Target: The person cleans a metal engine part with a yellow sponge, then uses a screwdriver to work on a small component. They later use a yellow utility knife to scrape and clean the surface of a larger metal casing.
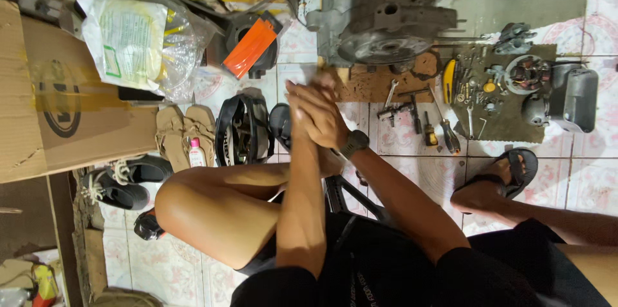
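A tiled floor (418,152) is crowded on nearly every side: a cardboard box (58,94) closes off the left edge, and a mat of small tools (496,101) fills the upper right. Bare tile is left only in a narrow strip between the mat and the sandalled foot (496,181). An engine casing (380,24) is set on a board just beyond the hands. The left hand (302,104) and right hand (325,117) are pressed together, clasped palm to palm, with nothing seen held between them.
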